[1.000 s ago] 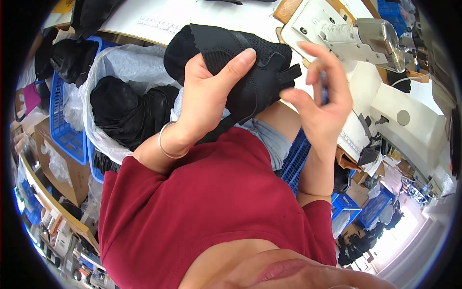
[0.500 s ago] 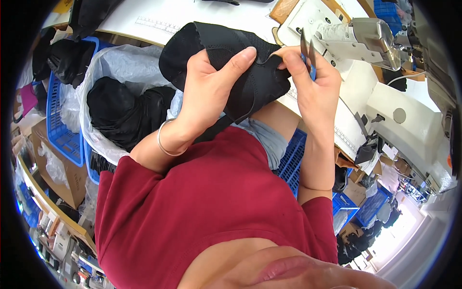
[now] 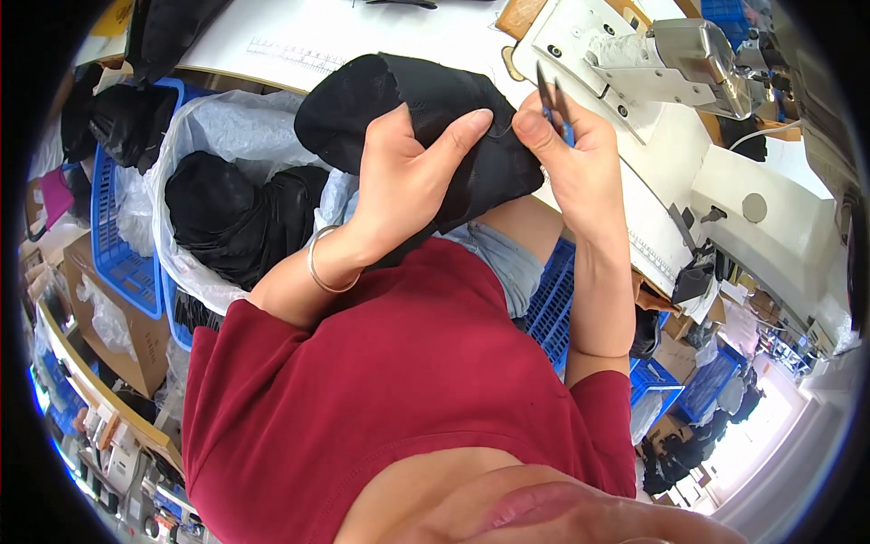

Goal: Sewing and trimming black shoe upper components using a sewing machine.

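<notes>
My left hand (image 3: 408,181) grips a black stitched fabric piece (image 3: 349,113), which looks like a shoe upper, its thumb lying on top and the other fingers hidden beneath. One end of the piece is rounded and smooth. Small blue-handled scissors (image 3: 557,109) are tucked in my right hand (image 3: 580,168), blades pointing up and slightly apart. The thumb and forefinger of that hand come together at the right edge of the black piece; whether they pinch a thread there is too small to tell.
A sewing machine (image 3: 702,68) stands on the white table (image 3: 245,41) at the far right. To my left, a plastic-lined bin (image 3: 163,218) holds black fabric pieces (image 3: 217,208), beside a blue crate (image 3: 127,245). Another blue crate (image 3: 550,290) sits by my leg.
My right hand has shifted slightly left and down with the scissors. The black piece has turned over or tilted, so its strap and mesh pattern shows less. My left hand has moved slightly right.
</notes>
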Motion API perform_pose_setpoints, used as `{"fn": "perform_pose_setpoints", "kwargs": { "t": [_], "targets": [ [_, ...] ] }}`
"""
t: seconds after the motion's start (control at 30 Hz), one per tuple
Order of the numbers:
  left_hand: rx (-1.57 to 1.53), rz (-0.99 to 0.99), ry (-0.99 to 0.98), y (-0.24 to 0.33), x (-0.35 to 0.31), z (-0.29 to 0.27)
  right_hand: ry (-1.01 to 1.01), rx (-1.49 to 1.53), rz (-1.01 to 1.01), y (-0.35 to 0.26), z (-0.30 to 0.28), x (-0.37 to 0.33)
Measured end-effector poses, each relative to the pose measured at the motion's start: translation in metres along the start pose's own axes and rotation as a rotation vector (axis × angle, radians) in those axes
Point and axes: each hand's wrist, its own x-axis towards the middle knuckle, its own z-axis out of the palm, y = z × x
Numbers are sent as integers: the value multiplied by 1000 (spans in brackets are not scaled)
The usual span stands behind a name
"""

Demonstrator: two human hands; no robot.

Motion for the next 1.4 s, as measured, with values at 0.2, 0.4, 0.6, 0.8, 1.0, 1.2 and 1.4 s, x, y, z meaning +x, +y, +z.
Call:
{"fn": "perform_pose_setpoints", "kwargs": {
  "t": [0.2,0.4,0.6,0.8,1.0,1.2,1.4],
  "targets": [
    [-238,-114,94,12,-8,7,440,-144,-157,17,-18,2],
    [-223,-164,-13,12,-5,2,197,-610,-642,12,-6,-13],
    [-261,-171,27,11,-3,4,432,237,-535,9,-24,-16],
    [-315,-176,64,8,-2,6,576,-542,-388,-2,-25,-10],
    [-262,-81,44,7,-3,7,180,-622,-388,-7,-1,-14],
    [-296,-134,36,13,-2,5,382,-364,-427,0,-10,-17],
    [-370,-222,54,14,-1,3,216,-724,-440,-6,-25,-35]
  ]
}}
